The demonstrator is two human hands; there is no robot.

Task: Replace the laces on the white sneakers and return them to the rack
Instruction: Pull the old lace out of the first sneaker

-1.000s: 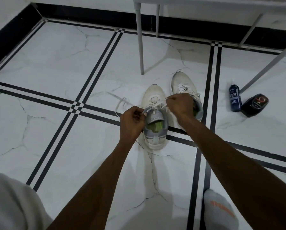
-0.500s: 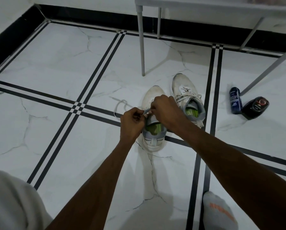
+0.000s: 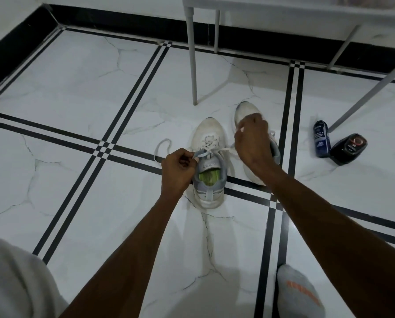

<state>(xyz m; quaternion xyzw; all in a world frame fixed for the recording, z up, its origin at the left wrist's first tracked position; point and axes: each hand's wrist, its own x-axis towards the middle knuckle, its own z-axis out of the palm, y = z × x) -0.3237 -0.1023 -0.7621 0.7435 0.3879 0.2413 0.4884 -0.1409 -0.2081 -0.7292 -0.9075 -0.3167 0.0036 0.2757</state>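
**Desk:** What have you got on the feed?

**Me:** I'm taking the near sneaker [image 3: 209, 166] as my landmark. It stands on the tiled floor [image 3: 77, 88], toe pointing away from me, green insole showing. The left hand [image 3: 179, 167] is at its left side, fingers curled, pinching the grey collar edge and what looks like the lace [image 3: 224, 149] there. I can't separate the two at this range.

**Desk:** And the right hand?

**Me:** The right hand [image 3: 252, 140] is just right of the landmark and raised, fingers curled, pulling a strand of that white lace taut across from the eyelets. A loose loop of lace lies on the floor to the landmark's left.

**Desk:** Second shoe?

**Me:** The other sneaker [image 3: 244, 113] sits just beside the landmark on its right, mostly hidden behind the right hand and forearm; I see its toe and part of its sole.

**Desk:** Anything else?

**Me:** Well right of the landmark, a blue bottle [image 3: 321, 138] and a black bottle [image 3: 349, 148] lie touching each other. Beyond the landmark stand the grey legs of a table [image 3: 193, 65]. A grey sock with orange lettering [image 3: 301, 294] is nearer to me, lower right.
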